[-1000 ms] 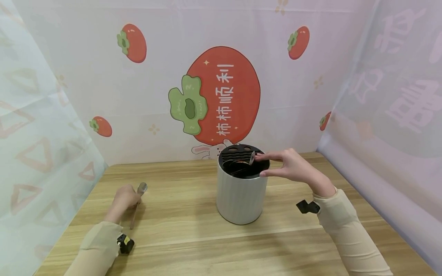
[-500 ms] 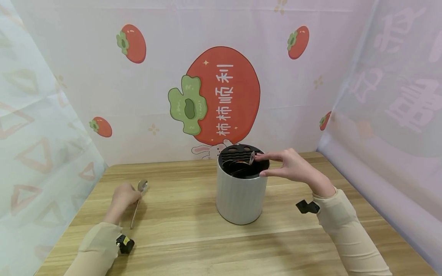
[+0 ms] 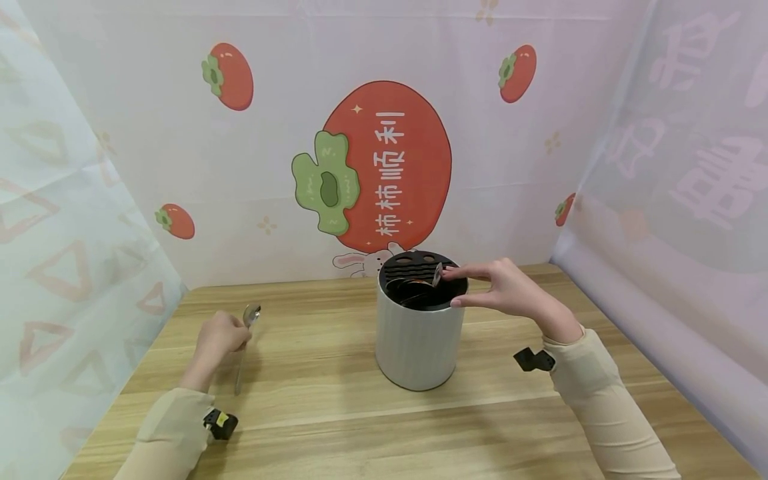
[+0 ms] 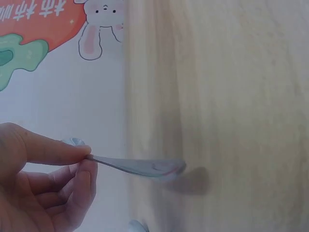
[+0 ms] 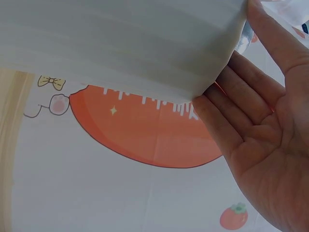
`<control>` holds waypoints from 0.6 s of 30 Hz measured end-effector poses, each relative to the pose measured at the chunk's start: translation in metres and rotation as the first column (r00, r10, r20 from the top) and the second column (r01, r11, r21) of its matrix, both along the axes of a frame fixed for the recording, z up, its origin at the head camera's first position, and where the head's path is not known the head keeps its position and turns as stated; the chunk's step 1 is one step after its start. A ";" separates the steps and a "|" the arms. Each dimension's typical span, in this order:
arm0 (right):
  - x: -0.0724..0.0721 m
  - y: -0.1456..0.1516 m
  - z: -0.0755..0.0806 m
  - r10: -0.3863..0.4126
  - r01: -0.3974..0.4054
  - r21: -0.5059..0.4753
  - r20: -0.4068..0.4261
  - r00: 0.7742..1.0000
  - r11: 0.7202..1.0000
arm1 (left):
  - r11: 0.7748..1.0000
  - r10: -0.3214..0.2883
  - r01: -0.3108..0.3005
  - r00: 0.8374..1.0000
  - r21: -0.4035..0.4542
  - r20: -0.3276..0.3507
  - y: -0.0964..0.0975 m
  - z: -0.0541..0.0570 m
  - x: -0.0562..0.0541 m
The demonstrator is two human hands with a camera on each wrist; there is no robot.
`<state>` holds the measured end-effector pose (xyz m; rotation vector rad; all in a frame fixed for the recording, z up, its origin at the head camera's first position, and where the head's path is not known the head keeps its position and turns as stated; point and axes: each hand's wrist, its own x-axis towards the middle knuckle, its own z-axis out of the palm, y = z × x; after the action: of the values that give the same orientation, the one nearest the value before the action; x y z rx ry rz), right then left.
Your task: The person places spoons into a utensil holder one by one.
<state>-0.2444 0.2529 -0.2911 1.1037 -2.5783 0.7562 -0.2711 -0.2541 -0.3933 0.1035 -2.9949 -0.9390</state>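
Note:
My left hand (image 3: 221,340) pinches a metal spoon (image 3: 252,315) between thumb and forefinger. Over the left of the table, the spoon has its bowl away from me and its thin handle towards me. In the left wrist view the widened end of its handle (image 4: 145,166) sticks out past the fingertips. A round, white ribbed utensil holder (image 3: 417,347) with a black slotted top stands upright at centre right. My right hand (image 3: 510,290) rests at its right rim, thumb at the near side, other fingers stretched further back. Beside the forefinger a shiny spoon bowl (image 3: 439,275) shows in the opening.
Other dark utensils (image 3: 411,287) lie partly hidden inside the holder. The wooden table (image 3: 312,427) ends at a printed cloth backdrop (image 3: 270,167), with cloth walls on both sides. A black camera (image 3: 221,425) sits on my left wrist.
My left hand has shifted slightly to the right and away from me, and the spoon has moved and turned a little with it. The right hand and the holder have stayed put.

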 end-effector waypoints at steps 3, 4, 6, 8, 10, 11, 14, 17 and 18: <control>0.000 0.000 0.000 0.003 -0.003 -0.004 0.005 1.000 1.000 | 1.000 0.000 0.000 1.000 -0.003 -0.013 0.004 0.003 0.002; 0.000 0.000 0.000 0.003 -0.003 -0.005 0.008 1.000 1.000 | 1.000 0.000 0.000 1.000 -0.004 -0.016 0.005 0.005 0.002; 0.000 0.000 0.000 0.002 -0.002 -0.005 0.011 1.000 1.000 | 1.000 -0.004 0.004 0.999 -0.013 -0.032 0.008 0.007 0.003; 0.001 -0.001 0.001 0.002 -0.002 -0.005 0.013 1.000 1.000 | 1.000 -0.010 0.010 0.999 -0.018 -0.049 0.010 0.009 0.003; 0.002 -0.001 0.001 -0.001 0.001 -0.006 0.016 1.000 1.000 | 1.000 -0.015 0.014 0.998 -0.022 -0.065 0.013 0.012 0.003; 0.002 -0.001 0.001 -0.001 0.002 -0.006 0.016 1.000 1.000 | 1.000 -0.016 0.015 0.997 -0.024 -0.073 0.014 0.012 0.003; 0.001 -0.001 0.002 -0.002 0.002 -0.004 0.010 1.000 1.000 | 1.000 -0.017 0.015 0.996 -0.024 -0.088 0.018 0.015 0.002; 0.001 -0.001 0.002 -0.006 0.006 0.001 0.006 1.000 1.000 | 1.000 -0.016 0.013 0.995 -0.026 -0.094 0.021 0.017 0.001; 0.001 -0.001 0.002 -0.007 0.007 0.003 0.006 1.000 1.000 | 1.000 -0.015 0.013 0.995 -0.026 -0.097 0.023 0.019 0.001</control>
<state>-0.2433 0.2515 -0.2894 1.0944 -2.5876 0.7558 -0.2701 -0.2315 -0.3747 0.0358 -2.9212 -0.8806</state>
